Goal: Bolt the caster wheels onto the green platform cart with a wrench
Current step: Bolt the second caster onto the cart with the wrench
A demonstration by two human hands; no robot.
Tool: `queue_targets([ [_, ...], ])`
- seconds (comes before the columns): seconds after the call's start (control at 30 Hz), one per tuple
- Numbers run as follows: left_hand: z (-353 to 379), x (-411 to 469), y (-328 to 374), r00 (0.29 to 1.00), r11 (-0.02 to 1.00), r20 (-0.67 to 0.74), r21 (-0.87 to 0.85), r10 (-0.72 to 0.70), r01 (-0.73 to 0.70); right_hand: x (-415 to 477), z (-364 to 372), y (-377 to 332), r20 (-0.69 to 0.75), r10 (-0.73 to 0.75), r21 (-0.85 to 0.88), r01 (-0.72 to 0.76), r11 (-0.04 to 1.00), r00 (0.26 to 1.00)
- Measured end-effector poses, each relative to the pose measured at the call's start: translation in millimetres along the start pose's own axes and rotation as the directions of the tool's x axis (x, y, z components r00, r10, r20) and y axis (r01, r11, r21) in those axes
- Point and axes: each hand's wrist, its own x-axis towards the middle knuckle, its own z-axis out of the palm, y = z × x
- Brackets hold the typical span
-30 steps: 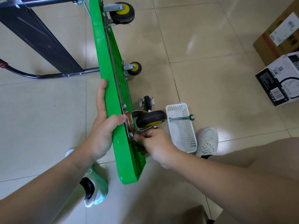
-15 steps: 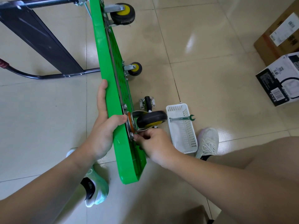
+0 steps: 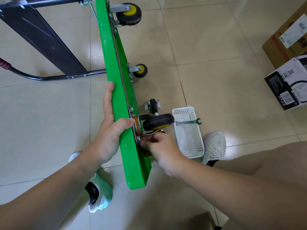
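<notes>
The green platform cart (image 3: 116,75) stands on its long edge on the tiled floor. My left hand (image 3: 110,128) grips its upper edge, thumb over the rim beside the mounting plate of a black caster wheel (image 3: 157,124) held against the underside. My right hand (image 3: 160,146) sits just below that caster at the plate's lower corner, its fingers curled and pinching something small there that I cannot make out. Two casters (image 3: 128,14) (image 3: 140,70) are fixed farther along the cart. A loose caster (image 3: 153,105) stands on the floor. A green wrench (image 3: 188,122) lies across the white basket (image 3: 194,146).
The cart's black folded handle frame (image 3: 43,40) lies at the left. A cardboard box (image 3: 289,35) and a black and white box (image 3: 289,83) sit at the right. My feet in pale shoes (image 3: 214,146) (image 3: 98,195) flank the cart's near end.
My right hand has shifted slightly, its fingers working at the lower corner of the caster plate. The cart and my left hand have stayed put.
</notes>
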Motion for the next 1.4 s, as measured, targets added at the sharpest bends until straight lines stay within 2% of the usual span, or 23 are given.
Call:
queue_targets([
  [0.1, 1, 0, 0, 1.000, 1.000, 0.005, 0.005, 0.004, -0.004, -1, 1, 3, 0.009, 0.017, 0.039, -0.017, 0.999, 1.000],
  [0.27, 2, -1, 1, 1.000, 1.000, -0.011, -0.007, 0.010, -0.010, 0, 3, 2, -0.022, -0.032, -0.082, 0.030, 0.996, 0.999],
  [0.5, 2, -1, 1, 1.000, 1.000, -0.006, 0.002, -0.001, 0.001, -1, 0, 7, 0.003, -0.001, 0.032, 0.001, 0.999, 1.000],
  [0.67, 2, -2, 1, 1.000, 1.000, -0.013, 0.007, 0.006, -0.006, -3, 1, 5, 0.004, 0.003, -0.047, -0.003, 0.999, 1.000],
  [0.8, 1, -1, 1, 1.000, 1.000, -0.010, 0.009, 0.011, -0.011, -3, 0, 7, 0.019, -0.008, 0.016, 0.007, 1.000, 1.000],
  [1.0, 0, -1, 0, 1.000, 1.000, -0.003, 0.015, 0.024, -0.024, -2, -3, 7, 0.025, -0.022, -0.020, 0.022, 1.000, 0.999],
  [1.27, 2, 0, 1, 0.999, 0.999, -0.002, -0.003, 0.032, -0.032, -2, -11, 13, 0.046, -0.040, 0.059, 0.037, 0.998, 0.998],
  [1.4, 3, 0, 1, 1.000, 1.000, -0.012, -0.008, 0.029, -0.029, 0, -6, 9, 0.031, -0.067, -0.018, 0.067, 0.998, 0.997],
])
